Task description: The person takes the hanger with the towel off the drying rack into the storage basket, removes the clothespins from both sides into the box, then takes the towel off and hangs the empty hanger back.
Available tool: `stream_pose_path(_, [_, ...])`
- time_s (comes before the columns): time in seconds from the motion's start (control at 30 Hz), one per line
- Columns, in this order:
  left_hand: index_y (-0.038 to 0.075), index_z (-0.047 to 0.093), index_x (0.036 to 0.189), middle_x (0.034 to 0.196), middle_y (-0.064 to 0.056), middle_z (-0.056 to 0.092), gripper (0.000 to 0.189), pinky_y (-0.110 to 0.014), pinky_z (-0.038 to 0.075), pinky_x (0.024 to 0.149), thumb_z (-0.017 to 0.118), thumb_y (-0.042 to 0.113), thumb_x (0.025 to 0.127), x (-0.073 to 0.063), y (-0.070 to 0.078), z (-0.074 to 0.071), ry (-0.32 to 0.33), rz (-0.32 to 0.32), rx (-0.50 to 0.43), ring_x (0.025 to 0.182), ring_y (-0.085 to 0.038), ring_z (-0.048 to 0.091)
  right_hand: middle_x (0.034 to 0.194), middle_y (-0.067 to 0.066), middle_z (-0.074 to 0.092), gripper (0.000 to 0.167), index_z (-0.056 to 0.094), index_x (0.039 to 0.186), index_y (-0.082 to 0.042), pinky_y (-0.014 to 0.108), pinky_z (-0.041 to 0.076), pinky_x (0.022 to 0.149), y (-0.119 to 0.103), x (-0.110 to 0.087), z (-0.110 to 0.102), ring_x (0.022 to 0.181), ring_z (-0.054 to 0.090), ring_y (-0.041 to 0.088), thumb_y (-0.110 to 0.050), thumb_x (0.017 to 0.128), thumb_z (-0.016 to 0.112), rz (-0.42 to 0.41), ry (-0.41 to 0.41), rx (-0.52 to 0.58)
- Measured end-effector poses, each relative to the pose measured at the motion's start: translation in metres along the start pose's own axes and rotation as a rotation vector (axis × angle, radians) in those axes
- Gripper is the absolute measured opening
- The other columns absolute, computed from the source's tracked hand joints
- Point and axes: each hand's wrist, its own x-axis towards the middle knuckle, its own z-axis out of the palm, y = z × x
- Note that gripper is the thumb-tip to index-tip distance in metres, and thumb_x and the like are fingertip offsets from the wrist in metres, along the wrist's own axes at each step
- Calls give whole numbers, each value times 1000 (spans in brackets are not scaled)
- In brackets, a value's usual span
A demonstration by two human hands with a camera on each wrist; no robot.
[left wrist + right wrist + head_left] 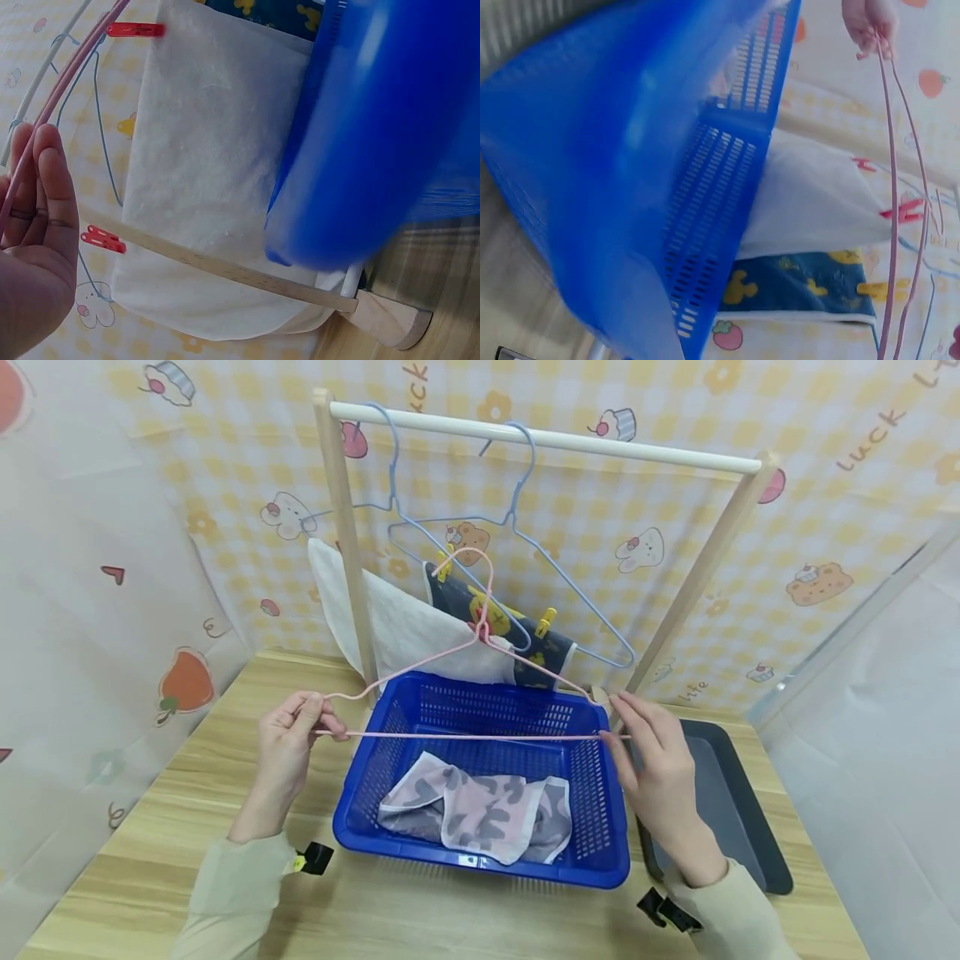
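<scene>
A pink clothes hanger is held level above a blue plastic basket, its hook pointing to the back. My left hand pinches the hanger's left corner between thumb and fingers. At the right corner, my right hand holds it with fingertips and thumb. Inside the basket lies a pink and grey patterned cloth with white edging, loosely folded. In the left wrist view, the pink hanger runs across the fingers of the left hand. Only a sliver of the right hand shows in its own wrist view.
Behind the basket stands a wooden rack with a white rod. Two blue hangers hang there with a white cloth and a dark patterned cloth, held by red and yellow clips. A dark tray lies at right.
</scene>
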Motion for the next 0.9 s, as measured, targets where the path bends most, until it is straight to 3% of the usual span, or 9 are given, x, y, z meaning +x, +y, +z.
stream_pose_path(0.1, [0,60,77,61,-5,65,27,-22,56,54,43,0,98,-1,-1,0,-30,-6,-2,57,-12,64,107,20,63,38,63,112,5,27,44,88,6,0,-1,93,57,35,-28,95,56,76,-45,21])
stream_pose_path(0.27, [3,60,78,62,-3,65,27,-21,56,55,43,1,99,-1,-2,0,-64,-31,1,57,-11,64,86,10,69,15,71,94,0,20,48,65,9,-4,-4,73,62,22,1,80,72,213,-112,77])
stream_pose_path(0.33, [3,60,78,62,-3,65,27,-21,56,55,43,1,99,-1,-2,0,-70,-39,0,57,-11,64,81,7,70,17,72,87,-1,15,49,62,9,-5,-6,69,63,17,9,73,74,263,-154,100])
stream_pose_path(0.47, [2,60,78,62,-3,64,27,-20,56,54,43,1,98,0,-3,1,-69,-40,3,56,-11,63,74,2,68,15,70,80,-3,8,47,60,7,-7,-8,63,58,6,8,72,76,345,-235,149])
stream_pose_path(0.6, [4,61,78,60,-2,64,27,-19,55,53,44,0,98,0,-6,1,-57,-68,41,55,-10,63,71,1,66,16,69,77,-3,7,44,55,6,-10,-10,59,54,4,8,70,77,340,-251,150])
stream_pose_path(0.8, [8,68,89,72,-2,69,23,-21,57,61,47,3,98,-1,-10,-1,-76,-142,140,63,-11,66,69,1,63,20,67,76,-5,12,44,52,9,-13,-13,58,51,7,10,68,77,241,-195,116])
stream_pose_path(0.9, [10,68,95,83,-2,71,25,-23,57,67,44,8,100,-1,-12,-6,-112,-165,179,71,-12,68,69,1,62,10,67,76,-7,13,44,53,11,-13,-18,59,51,8,1,76,74,204,-164,114])
